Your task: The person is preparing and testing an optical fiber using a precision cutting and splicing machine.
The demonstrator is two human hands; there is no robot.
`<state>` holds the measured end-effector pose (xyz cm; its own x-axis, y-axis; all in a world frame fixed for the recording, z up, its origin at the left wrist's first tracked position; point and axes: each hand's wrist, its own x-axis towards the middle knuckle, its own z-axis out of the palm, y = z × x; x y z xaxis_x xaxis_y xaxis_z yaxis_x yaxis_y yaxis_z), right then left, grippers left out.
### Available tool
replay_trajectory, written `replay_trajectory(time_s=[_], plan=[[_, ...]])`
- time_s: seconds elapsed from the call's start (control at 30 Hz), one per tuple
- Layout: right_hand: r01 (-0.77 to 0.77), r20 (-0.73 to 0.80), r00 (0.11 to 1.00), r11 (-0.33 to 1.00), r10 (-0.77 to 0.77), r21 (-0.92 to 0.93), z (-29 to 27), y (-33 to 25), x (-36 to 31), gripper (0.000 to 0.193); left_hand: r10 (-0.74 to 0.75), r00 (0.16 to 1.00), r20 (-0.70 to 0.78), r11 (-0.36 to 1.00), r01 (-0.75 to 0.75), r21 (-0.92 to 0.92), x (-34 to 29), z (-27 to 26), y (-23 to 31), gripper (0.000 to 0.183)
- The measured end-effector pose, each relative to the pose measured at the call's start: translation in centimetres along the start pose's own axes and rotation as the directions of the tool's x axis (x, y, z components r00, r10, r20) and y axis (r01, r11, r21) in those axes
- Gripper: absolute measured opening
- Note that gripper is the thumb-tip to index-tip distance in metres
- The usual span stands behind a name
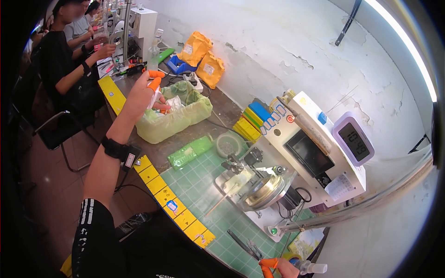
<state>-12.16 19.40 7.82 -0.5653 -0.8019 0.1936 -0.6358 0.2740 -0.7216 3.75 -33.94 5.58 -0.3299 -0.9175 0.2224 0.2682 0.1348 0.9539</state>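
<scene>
The left hand (pixel 144 95), wearing orange finger cots, grips a small translucent-white piece above the pale-green plastic-lined bin (pixel 160 130), its liner folded outward, presumably to stay put. Beside dark slim metal tweezers (pixel 242 243) on the counter, the right hand (pixel 281 268) is cropped; I cannot tell its grip.

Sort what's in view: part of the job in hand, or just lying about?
Likely in the job:
- left hand, gripping a white item at the lined bin
- right hand, beside dark tweezers and clear bottle; grip unclear

Likely lying about:
- purple clock
- orange bags
- green packet
</scene>
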Motion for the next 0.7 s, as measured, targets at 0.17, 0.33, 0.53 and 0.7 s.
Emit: replay_trajectory(time_s=[0.17,0.33,0.53,0.7], plan=[[0.037,0.016,0.999,0.999,-0.037,-0.004,0.4,0.5,0.4,0.016,0.017,0.999,0.030,0.994,-0.020,0.108,0.2,-0.2,-1.6,0.036],[0.038,0.066,0.997,0.999,-0.038,0.006,0.8,0.6,0.7,0.016,-0.051,0.989,0.139,0.986,0.028,0.162,0.0,-1.2,-1.7,0.036],[0.052,0.086,0.995,0.999,-0.051,-0.010,1.3,0.6,0.6,0.018,-0.036,0.999,-0.006,0.977,0.036,0.210,1.4,-2.9,-3.1,0.027],[0.049,0.060,0.997,0.999,-0.049,-0.006,1.5,0.6,0.6,0.021,0.124,0.990,0.066,0.979,-0.111,-0.172,4.9,-1.4,-8.0,0.021]])
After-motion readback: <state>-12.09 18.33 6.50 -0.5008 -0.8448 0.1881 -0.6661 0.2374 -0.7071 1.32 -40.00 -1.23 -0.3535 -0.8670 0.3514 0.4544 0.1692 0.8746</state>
